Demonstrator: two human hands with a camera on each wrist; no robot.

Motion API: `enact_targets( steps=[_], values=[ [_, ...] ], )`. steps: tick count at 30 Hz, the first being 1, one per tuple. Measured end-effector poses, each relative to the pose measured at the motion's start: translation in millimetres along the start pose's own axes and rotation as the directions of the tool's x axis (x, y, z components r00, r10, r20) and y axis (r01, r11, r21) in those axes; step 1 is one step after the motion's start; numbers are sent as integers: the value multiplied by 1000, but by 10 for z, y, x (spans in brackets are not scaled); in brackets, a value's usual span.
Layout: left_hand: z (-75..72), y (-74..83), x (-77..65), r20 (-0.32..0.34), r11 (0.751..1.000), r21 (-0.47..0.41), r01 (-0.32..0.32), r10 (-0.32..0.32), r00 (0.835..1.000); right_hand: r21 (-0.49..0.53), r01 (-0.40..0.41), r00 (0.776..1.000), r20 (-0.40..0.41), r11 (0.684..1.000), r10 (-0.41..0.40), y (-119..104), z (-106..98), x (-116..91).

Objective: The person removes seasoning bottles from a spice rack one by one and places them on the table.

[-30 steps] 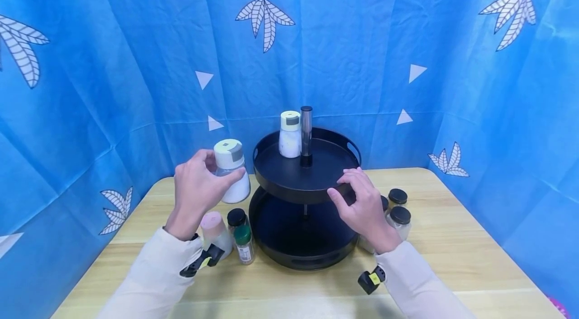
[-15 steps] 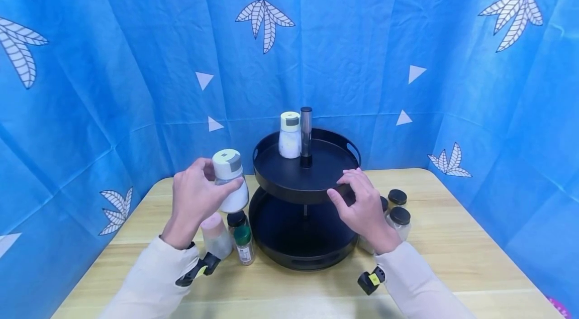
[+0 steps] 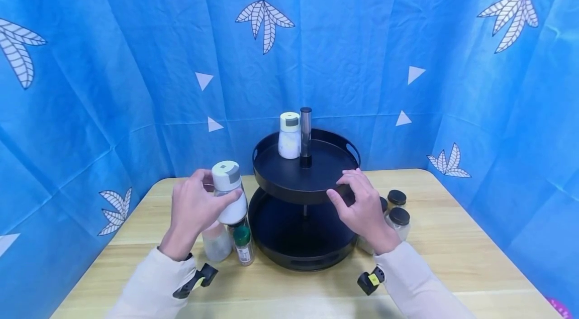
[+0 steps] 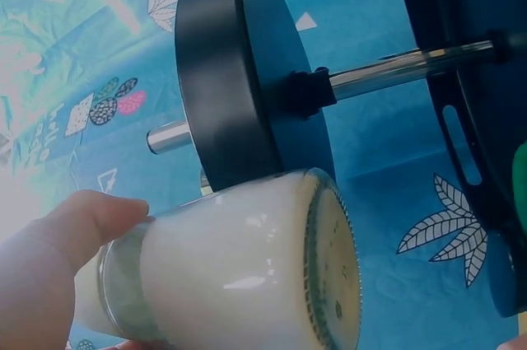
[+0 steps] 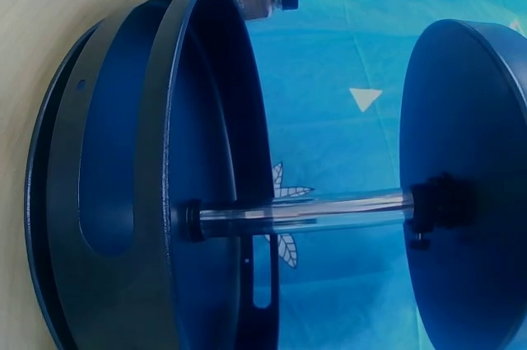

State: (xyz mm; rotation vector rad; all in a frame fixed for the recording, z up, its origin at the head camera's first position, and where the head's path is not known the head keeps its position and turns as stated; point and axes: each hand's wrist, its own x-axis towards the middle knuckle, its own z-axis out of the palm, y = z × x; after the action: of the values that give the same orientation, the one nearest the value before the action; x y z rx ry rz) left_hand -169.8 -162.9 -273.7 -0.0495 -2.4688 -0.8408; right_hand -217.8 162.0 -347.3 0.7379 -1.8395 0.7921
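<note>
My left hand (image 3: 194, 206) grips a glass seasoning jar (image 3: 232, 211) of white powder by its neck, thumb across the front. The jar has a white cap with a grey flap, and in the left wrist view its base faces the camera. It hangs left of a black two-tier turntable rack (image 3: 305, 196), in front of the small bottles. My right hand (image 3: 362, 206) holds the upper tray's rim at the front right, with the thumb outside and the fingers over the edge. A similar white-capped jar (image 3: 289, 140) stands on the upper tray beside the metal post (image 3: 305, 133).
Left of the rack stand a pink-topped jar (image 3: 217, 246), a green-capped bottle (image 3: 244, 248) and a dark-capped bottle partly hidden by the held jar. Several black-lidded jars (image 3: 399, 218) stand at the right, partly behind my right hand. Blue patterned curtain (image 3: 353, 58) surrounds the wooden table (image 3: 452, 238).
My left hand has lowered the jar, which now overlaps the tops of the small bottles in the head view. My right hand has stayed at the upper tray's rim.
</note>
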Motion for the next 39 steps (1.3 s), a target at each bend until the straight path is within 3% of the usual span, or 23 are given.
enact_targets(
  steps=[12,39],
  values=[
    [26,-17,-93,-15,1000,-9,10,-10,1000,-4,-11,1000,14,1000,11,6,-9,-7],
    [67,-197,-295,40,1000,-2,19,-19,999,-7,-2,1000,10,1000,2,6,-15,0]
  ],
)
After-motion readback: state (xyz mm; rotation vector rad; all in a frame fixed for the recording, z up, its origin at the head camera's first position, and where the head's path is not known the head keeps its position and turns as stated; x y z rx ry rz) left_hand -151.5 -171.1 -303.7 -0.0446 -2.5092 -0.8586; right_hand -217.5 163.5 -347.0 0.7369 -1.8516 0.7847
